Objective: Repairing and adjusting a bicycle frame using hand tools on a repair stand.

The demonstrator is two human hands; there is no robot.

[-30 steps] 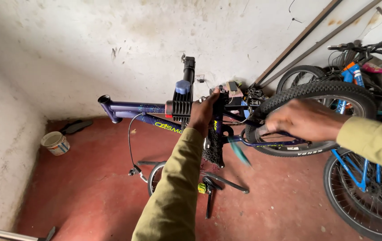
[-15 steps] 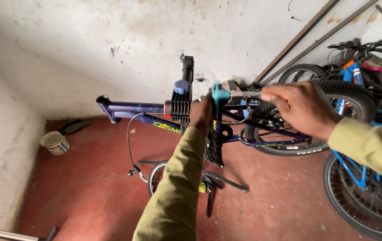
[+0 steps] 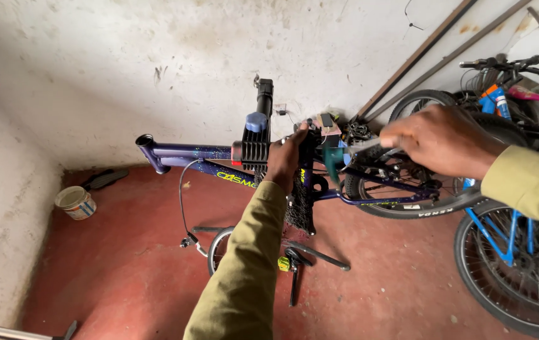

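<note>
- Head view: I see a dark blue bicycle frame (image 3: 197,153) held up in a black clamp (image 3: 258,146) at mid-picture. Its long axis runs nearly level, left to right, with the open head tube end pointing left and slightly towards me.
- My left hand (image 3: 286,162) is wrapped round the frame just right of the clamp, fingers closed on the tube, above the cassette (image 3: 299,209).
- My right hand (image 3: 442,140) is raised to the right, fingers curled tight on a teal-handled tool (image 3: 333,161); its handle hangs down just beside my left hand.
- A paint tin (image 3: 75,202) sits on the red floor (image 3: 124,264) at left, and a blue bicycle (image 3: 508,239) leans at right.
</note>
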